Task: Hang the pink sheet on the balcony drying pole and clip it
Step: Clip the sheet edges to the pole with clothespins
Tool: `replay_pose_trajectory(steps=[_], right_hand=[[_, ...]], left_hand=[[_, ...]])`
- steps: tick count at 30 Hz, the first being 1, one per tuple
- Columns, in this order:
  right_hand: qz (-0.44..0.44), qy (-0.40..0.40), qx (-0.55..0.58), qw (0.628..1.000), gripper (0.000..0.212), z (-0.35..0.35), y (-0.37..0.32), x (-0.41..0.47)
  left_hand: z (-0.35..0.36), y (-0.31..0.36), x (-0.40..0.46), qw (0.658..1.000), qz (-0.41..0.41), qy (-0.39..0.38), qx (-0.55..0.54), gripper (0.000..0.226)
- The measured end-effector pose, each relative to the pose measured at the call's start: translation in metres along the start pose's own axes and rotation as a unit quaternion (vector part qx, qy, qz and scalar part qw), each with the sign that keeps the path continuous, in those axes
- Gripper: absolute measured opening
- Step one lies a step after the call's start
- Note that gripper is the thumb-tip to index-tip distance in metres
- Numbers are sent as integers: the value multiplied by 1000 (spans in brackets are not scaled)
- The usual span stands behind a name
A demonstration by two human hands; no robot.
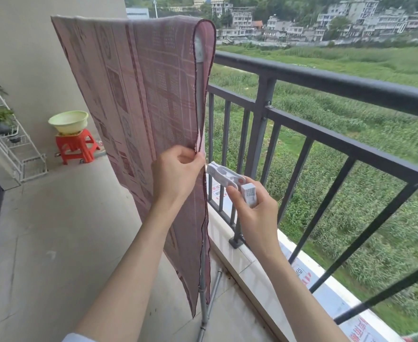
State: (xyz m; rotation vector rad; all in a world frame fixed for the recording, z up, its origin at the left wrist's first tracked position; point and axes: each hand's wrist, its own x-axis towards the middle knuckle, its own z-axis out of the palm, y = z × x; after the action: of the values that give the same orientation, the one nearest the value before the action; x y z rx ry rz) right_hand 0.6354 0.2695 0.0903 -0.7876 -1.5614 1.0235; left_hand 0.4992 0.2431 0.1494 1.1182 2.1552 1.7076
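Pinching the pink sheet (139, 95) edge, left hand (176, 174); right hand (254, 213) grips a clip (227, 177) beside it.

Dusty-pink patterned sheet (134, 95): thin woven cloth, matt. Grey drying pole (199, 49): smooth metal, dull sheen. White clothes peg (224, 175): hard moulded plastic, slightly glossy. Dark balcony railing (326, 82): painted metal, satin. Red stool (76, 146): shiny plastic. Floor (55, 230): matt concrete.

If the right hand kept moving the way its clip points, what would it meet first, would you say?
Probably the pink sheet edge pinched by the left hand: the right hand aims the white clip up-left at it, with little gap, though depth is uncertain.
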Motion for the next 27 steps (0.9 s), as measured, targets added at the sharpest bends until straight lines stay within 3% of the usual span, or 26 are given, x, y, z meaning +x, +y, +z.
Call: replay_pose_trajectory(steps=[5, 9, 22, 27], right_hand=[[-106, 36, -100, 989, 31, 11, -1, -4], [-146, 67, -128, 979, 23, 17, -2, -8], [-151, 102, -141, 973, 23, 35, -2, -4], [-143, 69, -162, 974, 46, 36, -4, -4]], left_hand=[[-5, 6, 6, 994, -72, -59, -52, 16], [-8, 9, 3, 990, -94, -66, -78, 14], [-7, 11, 2, 988, -101, -70, -95, 14], [-3, 4, 1, 990, -81, -68, -95, 16]])
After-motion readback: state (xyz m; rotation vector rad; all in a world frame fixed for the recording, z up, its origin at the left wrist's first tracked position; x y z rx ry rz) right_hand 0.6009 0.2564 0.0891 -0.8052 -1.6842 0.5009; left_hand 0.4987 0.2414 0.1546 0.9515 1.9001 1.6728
